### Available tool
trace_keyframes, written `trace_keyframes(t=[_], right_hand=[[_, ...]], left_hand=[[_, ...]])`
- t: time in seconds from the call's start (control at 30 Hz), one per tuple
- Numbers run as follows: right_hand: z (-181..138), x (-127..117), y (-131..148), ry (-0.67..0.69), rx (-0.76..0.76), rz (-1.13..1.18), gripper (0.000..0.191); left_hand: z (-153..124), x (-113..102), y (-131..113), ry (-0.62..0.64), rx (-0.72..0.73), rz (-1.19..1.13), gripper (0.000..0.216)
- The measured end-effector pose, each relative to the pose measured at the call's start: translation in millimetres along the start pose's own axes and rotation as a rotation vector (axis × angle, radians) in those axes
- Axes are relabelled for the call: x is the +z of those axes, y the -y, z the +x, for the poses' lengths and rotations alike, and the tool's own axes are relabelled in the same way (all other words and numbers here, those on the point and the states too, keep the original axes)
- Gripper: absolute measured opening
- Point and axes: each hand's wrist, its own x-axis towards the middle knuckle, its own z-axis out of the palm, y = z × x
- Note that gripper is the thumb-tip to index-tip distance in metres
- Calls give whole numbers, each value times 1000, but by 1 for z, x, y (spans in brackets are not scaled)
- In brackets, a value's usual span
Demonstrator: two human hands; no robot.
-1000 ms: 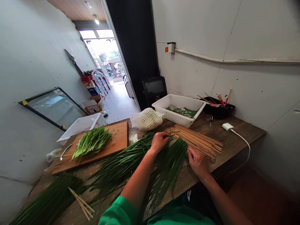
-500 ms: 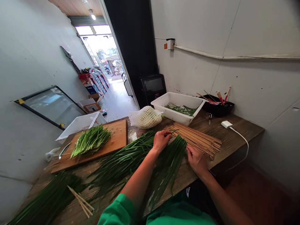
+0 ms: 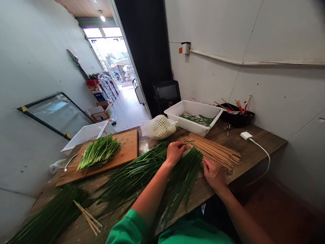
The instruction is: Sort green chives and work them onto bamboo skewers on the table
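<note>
My left hand (image 3: pixel 175 151) is closed in a pinch, with a thin green garlic chive (image 3: pixel 190 142) poking out past its fingertips. Just right of it, a fanned bunch of garlic chives (image 3: pixel 189 173) lies with its cut ends toward the back. At the right edge of those ends my right hand (image 3: pixel 213 173) has its fingers curled together; what they grip is hidden. Behind both hands rests a pile of thin wooden skewers (image 3: pixel 215 150). Another heap of long garlic chives (image 3: pixel 137 169) spreads under and left of my left forearm.
A wooden cutting board (image 3: pixel 129 144) carries cut chive stalks (image 3: pixel 100 152). Along the back are a net-wrapped bundle (image 3: pixel 159 127), a white tub (image 3: pixel 175 110) with green bits and a black tray (image 3: pixel 235 121). More chives (image 3: pixel 53 213), loose sticks (image 3: pixel 87 217) and a white charger (image 3: pixel 245 136) lie around.
The view has shifted very slightly. Both hands and the chives stay in nearly the same place.
</note>
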Motion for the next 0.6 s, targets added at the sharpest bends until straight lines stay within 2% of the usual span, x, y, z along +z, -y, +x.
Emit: trace_keyframes(t=[0.37,0.6], right_hand=[[0,1,-1,-11,-27,-18,33],[0,3,-3,-15,-36,-33,32]], left_hand=[[-1,1,1,-36,49,-3,14],[-1,6,5,-15,61,-24,16]])
